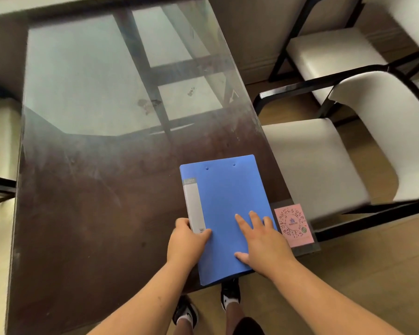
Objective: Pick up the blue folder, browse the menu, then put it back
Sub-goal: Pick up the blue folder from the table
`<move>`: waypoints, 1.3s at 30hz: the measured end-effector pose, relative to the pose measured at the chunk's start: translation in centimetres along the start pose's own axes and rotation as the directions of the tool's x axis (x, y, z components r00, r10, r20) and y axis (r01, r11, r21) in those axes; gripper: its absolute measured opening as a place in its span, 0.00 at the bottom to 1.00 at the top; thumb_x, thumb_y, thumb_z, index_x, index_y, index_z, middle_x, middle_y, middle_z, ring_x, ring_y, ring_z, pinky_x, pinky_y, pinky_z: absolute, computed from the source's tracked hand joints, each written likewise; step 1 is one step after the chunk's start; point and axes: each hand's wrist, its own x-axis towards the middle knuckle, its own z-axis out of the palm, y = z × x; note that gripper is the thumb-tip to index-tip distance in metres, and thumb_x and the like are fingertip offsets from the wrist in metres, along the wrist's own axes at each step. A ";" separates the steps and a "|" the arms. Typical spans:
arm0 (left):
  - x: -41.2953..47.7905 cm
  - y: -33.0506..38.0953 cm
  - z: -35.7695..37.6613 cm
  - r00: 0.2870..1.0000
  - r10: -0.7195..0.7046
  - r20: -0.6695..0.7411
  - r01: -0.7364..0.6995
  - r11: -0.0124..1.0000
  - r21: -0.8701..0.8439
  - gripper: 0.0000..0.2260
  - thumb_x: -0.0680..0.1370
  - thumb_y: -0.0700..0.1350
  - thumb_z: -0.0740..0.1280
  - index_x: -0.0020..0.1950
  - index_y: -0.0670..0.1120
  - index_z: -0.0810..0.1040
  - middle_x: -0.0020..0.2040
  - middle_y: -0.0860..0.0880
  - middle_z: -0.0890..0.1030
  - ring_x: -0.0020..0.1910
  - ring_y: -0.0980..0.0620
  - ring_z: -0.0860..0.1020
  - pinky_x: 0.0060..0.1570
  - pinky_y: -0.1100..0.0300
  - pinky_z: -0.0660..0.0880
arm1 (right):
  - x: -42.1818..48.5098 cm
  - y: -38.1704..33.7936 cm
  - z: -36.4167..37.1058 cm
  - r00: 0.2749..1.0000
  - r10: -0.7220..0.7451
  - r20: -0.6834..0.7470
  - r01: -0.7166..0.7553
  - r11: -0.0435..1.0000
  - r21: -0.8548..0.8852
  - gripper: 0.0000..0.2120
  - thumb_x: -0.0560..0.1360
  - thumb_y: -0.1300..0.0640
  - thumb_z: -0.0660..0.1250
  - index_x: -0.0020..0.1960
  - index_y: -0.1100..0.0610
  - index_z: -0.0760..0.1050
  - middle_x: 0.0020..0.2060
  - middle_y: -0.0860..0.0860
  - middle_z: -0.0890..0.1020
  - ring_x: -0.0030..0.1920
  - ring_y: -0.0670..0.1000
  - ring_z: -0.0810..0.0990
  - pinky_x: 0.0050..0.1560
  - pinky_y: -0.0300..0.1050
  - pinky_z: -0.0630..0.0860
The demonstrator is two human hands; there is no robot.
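Blue folder [227, 209] on seemingly glass-topped table [95, 189]

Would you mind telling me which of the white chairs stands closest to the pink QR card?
The nearer white chair, drawn up at the table's right edge beside the pink QR card; the other chair stands farther back.

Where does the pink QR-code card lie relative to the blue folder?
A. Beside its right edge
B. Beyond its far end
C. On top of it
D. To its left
A: the pink card lies on the table by the right edge of the blue folder.
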 end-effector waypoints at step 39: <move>-6.5 16.8 -40.2 0.511 0.683 -0.521 -0.571 0.723 0.389 0.62 0.58 0.76 0.76 0.76 0.76 0.34 0.61 0.57 0.57 0.55 0.49 0.74 0.56 0.44 0.82 | 4.6 -15.2 -45.1 0.853 -0.153 -0.499 0.486 -0.117 0.866 0.16 0.86 0.59 0.60 0.67 0.40 0.73 0.53 0.46 0.88 0.54 0.58 0.89 0.35 0.57 0.86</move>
